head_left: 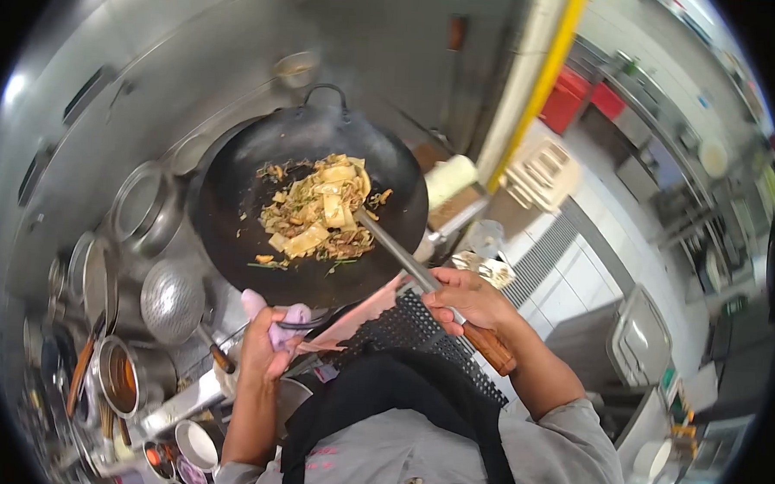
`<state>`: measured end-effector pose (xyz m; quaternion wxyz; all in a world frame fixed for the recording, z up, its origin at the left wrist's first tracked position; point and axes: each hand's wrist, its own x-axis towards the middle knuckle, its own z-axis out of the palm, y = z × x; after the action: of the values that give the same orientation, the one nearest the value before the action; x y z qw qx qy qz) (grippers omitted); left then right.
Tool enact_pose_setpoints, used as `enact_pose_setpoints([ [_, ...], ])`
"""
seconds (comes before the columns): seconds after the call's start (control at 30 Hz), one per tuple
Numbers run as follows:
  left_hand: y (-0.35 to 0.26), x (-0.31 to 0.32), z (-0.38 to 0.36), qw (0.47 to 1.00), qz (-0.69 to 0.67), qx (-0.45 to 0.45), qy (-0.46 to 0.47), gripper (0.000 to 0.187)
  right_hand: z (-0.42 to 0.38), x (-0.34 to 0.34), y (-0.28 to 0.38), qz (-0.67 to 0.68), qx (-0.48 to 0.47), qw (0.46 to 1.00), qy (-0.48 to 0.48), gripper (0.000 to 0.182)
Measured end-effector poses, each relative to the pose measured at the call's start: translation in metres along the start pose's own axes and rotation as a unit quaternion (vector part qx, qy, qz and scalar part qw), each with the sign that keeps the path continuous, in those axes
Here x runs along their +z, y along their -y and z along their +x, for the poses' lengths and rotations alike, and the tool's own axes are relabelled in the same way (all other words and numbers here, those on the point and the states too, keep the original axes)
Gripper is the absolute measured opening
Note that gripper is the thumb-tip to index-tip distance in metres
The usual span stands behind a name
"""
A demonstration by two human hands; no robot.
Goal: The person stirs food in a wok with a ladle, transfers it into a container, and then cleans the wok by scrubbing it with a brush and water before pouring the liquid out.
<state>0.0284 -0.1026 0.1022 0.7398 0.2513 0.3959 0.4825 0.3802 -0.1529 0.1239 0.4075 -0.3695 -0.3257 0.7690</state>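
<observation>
Head view. The left hand (pixel 266 340) has its fingers clenched around a pink cloth (pixel 274 313) wrapped over the near handle of a black wok (pixel 234 192). The wok sits tilted above the cooking station, at centre left of the scene, with its second loop handle on the far rim. Inside the wok lies a heap of flat noodles (pixel 319 213) with pale squares, brown pieces and a few green strands, gathered in the middle and right of the pan.

The right hand (pixel 470 299) has its fingers grasping a long metal utensil (pixel 396 253) where the steel shaft meets its wooden grip. The grip end projects near and right past the hand. The far end of the utensil rests in the noodles.

To the left of the wok stand a round metal lid (pixel 172 300), several steel pots, and small containers (pixel 122 377) on the surface, one holding an orange-brown liquid. The person wears a grey shirt and a black apron (pixel 398 407). A tiled floor (pixel 577 268) lies to the right.
</observation>
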Motion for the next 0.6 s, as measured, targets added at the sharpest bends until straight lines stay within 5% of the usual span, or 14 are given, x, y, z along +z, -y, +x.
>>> enact_pose_setpoints([
  [0.17,-0.001,0.016,-0.029,0.996,0.052,-0.065,0.036,0.014,-0.079,0.015,-0.039,0.058,-0.069,0.994,-0.064,0.013],
  [0.3,-0.05,0.011,-0.041,0.981,0.028,-0.164,0.096,0.008,-0.122,0.1,-0.052,0.062,-0.089,0.983,-0.15,0.008],
  [0.33,-0.098,-0.016,-0.025,0.976,0.026,-0.191,0.097,0.008,-0.09,0.153,-0.045,0.076,-0.079,0.978,-0.175,0.008],
  [0.6,-0.139,-0.047,0.056,0.916,0.022,-0.323,0.235,0.009,-0.062,0.283,-0.054,0.099,-0.116,0.916,-0.371,0.007],
])
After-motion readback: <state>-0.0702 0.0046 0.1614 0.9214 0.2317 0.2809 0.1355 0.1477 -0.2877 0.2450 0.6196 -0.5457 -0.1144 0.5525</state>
